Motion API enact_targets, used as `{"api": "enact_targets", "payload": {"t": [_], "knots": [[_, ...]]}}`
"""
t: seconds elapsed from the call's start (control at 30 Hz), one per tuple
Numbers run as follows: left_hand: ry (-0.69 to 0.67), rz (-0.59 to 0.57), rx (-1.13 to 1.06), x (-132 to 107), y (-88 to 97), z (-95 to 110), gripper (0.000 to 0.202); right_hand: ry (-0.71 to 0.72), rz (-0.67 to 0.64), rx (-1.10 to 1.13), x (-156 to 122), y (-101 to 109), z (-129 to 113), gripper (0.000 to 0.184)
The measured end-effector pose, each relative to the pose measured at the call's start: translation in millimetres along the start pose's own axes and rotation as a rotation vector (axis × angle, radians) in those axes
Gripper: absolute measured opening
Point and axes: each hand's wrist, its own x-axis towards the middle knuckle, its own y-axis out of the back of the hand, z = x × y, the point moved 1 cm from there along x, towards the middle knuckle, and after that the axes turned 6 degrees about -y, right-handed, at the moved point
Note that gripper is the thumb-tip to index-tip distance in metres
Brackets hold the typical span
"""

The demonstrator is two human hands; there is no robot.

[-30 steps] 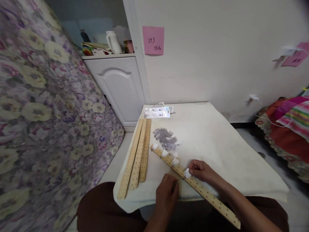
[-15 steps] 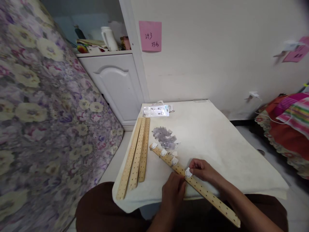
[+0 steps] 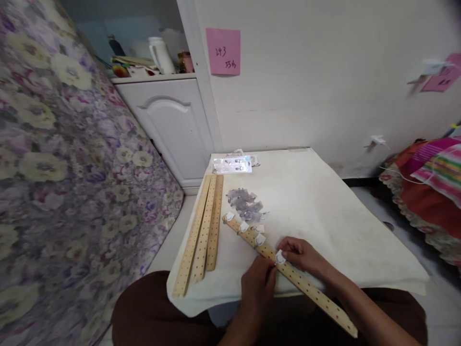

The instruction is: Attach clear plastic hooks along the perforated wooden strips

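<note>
A perforated wooden strip point(image 3: 313, 291) lies slantwise across the near part of the table, its lower end jutting past the edge. Several small white cards with metal loops hang along its upper half, among them one card point(image 3: 260, 239). My right hand point(image 3: 300, 253) pinches another small white card point(image 3: 280, 257) on the strip near its middle. From below, my left hand point(image 3: 258, 283) is closed at the strip's near edge, fingertips beside that card's metal loop; exactly what they pinch is partly hidden.
Three more perforated strips point(image 3: 204, 226) lie along the table's left side. A pile of small clear packets point(image 3: 245, 204) sits beyond the worked strip, with a transparent package point(image 3: 232, 165) at the back. A cream cloth point(image 3: 324, 206) covers the table; a floral curtain point(image 3: 72, 158) hangs at left.
Hardly anything differs. The white card and my right fingertips have shifted very slightly, and the whole view has moved a little. Both hands stay at the same spot on the strip.
</note>
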Motion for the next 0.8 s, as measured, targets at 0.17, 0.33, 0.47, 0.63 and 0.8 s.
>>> {"api": "enact_targets", "payload": {"t": [0.17, 0.33, 0.47, 0.63, 0.8], "knots": [[-0.007, 0.016, 0.021, 0.0, -0.2, -0.6, 0.012, -0.040, -0.019, 0.025, -1.2, -1.6, -4.9, 0.016], [-0.023, 0.015, 0.011, -0.4, -1.0, -3.1, 0.013, -0.018, -0.015, 0.014, -0.9, -1.9, -4.2, 0.015], [-0.012, 0.011, 0.005, -0.8, -0.6, -2.9, 0.014, 0.045, 0.012, -0.045, 0.1, -2.6, 0.8, 0.013], [-0.014, 0.009, 0.005, -1.0, 0.7, -0.6, 0.013, 0.058, 0.058, -0.126, 0.3, -4.7, 3.0, 0.013], [-0.023, 0.012, 0.025, -1.8, -0.6, -2.7, 0.012, 0.045, 0.086, -0.160, 0.0, -6.7, -0.1, 0.008]]}}
